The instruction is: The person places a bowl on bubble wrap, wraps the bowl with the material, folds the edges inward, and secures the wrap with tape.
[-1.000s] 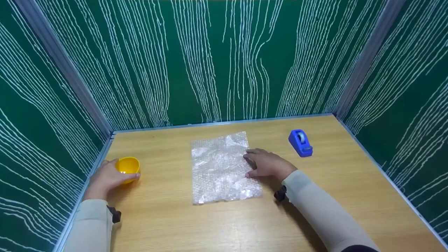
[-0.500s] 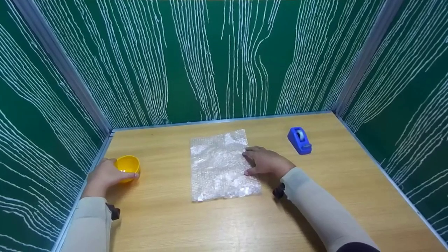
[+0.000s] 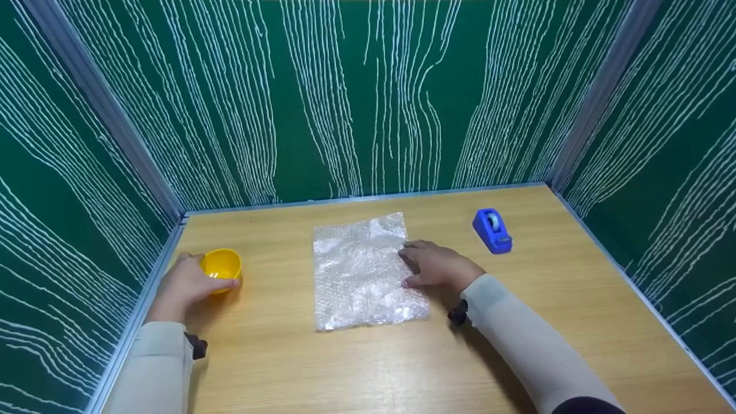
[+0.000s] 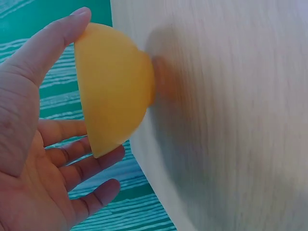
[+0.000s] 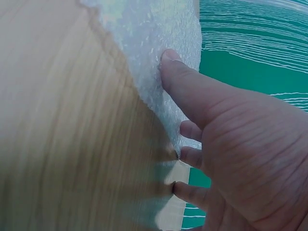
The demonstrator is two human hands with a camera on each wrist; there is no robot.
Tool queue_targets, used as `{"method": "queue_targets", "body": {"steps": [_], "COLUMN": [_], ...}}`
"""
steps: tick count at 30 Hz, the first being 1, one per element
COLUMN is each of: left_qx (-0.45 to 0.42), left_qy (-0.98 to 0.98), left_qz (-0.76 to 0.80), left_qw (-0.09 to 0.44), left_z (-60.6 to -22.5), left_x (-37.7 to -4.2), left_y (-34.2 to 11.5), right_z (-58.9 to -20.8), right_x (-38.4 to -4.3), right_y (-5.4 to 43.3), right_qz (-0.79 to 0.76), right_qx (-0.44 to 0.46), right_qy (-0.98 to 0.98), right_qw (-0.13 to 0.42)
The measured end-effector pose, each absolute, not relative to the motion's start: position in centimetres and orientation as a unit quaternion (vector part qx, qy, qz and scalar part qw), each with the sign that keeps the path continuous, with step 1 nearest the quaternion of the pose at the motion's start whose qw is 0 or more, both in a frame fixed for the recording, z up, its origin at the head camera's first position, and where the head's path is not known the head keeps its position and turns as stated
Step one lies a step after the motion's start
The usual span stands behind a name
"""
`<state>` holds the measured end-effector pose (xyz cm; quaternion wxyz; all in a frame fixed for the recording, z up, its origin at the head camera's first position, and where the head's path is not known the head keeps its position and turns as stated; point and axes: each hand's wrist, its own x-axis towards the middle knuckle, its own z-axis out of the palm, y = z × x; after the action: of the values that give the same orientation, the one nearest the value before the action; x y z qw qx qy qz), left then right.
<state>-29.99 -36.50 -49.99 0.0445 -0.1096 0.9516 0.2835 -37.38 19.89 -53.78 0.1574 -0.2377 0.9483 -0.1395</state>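
While the left hand grips the yellow bowl at frame left, thumb and fingers spanning its rim, the right hand, spread, touches the right edge of the central bubble wrap, seemingly steadying it

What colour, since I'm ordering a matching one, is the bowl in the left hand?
The bowl is yellow, seen best in the left wrist view.

I have bare table in front of the bubble wrap and left of it, up to the yellow bowl. The right hand blocks the bubble wrap's right edge; the tape dispenser stands farther right, the green wall behind.
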Motion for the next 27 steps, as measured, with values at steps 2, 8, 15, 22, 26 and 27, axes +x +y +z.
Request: {"method": "queue_targets", "body": {"steps": [2, 8, 15, 22, 26, 27], "left_qx": [-0.108, -0.086, -0.063, -0.031, -0.015, -0.014], "left_qy": [0.952, 0.955, 0.959, 0.964, 0.962, 0.96], "left_qz": [0.282, 0.281, 0.276, 0.263, 0.274, 0.279], "left_qw": [0.043, 0.032, 0.013, 0.002, 0.004, 0.007], "left_z": [-49.9, -49.0, -47.9, -47.1, -46.8, -46.7], "left_x": [-30.3, -30.9, -31.3, -31.9, -32.6, -32.8], "left_y": [-35.8, -33.2, -30.3, -28.1, -26.3, -25.7], "right_z": [-53.7, -53.9, -54.0, -54.2, -54.3, -54.4], "right_x": [-37.4, -37.6, -37.5, -37.6, -37.7, -37.7], "right_y": [20.0, 19.9, 19.6, 19.5, 19.7, 19.8], "right_qz": [-0.142, -0.139, -0.141, -0.142, -0.146, -0.147], "right_qx": [-0.231, -0.231, -0.232, -0.228, -0.224, -0.221], "right_qy": [0.949, 0.95, 0.95, 0.949, 0.949, 0.949], "right_qw": [0.16, 0.156, 0.157, 0.166, 0.17, 0.171]}}
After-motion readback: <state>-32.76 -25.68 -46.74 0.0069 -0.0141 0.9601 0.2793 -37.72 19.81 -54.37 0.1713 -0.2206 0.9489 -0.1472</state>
